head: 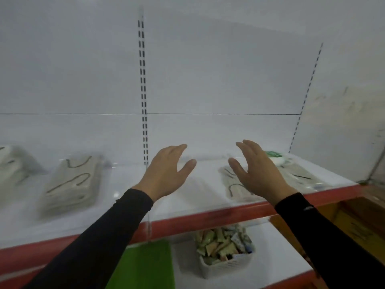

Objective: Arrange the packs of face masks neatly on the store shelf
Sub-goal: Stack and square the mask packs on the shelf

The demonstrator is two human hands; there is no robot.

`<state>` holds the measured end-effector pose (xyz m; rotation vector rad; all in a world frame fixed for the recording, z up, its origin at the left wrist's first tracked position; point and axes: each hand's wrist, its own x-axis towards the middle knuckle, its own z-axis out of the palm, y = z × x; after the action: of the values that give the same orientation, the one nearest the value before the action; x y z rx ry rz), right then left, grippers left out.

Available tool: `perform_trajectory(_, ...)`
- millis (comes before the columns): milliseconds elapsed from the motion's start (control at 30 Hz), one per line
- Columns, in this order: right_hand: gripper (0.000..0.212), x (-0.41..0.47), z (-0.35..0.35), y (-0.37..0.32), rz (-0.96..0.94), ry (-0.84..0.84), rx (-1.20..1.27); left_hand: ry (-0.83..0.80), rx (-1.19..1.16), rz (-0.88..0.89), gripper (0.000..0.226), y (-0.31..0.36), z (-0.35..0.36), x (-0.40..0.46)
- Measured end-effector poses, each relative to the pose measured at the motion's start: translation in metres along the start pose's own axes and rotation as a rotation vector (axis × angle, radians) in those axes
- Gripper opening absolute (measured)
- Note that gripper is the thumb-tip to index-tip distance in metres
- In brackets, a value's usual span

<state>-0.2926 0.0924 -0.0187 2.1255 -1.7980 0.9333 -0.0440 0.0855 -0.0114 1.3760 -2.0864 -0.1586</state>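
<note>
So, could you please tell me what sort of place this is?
Probably a shop aisle: a white shelf with a red front edge, slotted uprights on the back panel, and a basket of small packets below.
</note>
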Motion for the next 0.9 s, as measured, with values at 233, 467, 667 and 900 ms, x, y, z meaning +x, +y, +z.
perform_trajectory(233,0.059,-0.005,-0.023,0.150,0.108,-0.120,-0.083,-0.142,0.038,-0.031,0.066,0.082,0.095,0.038)
perform_trajectory(467,0.061,0.028,-0.014,0.223,0.207,-0.290,-0.067,-0.227,0.072,-0.078,0.065,0.113,0.138,0.066)
perform_trajectory(667,0.076,0.074,0.004,0.253,0.314,-0.363,-0.033,-0.262,0.069,-0.112,0.062,0.122,0.159,0.098)
perform_trajectory(900,0.107,0.103,0.039,0.280,0.433,-0.518,0.067,-0.346,-0.045,-0.210,0.062,0.128,0.194,0.145)
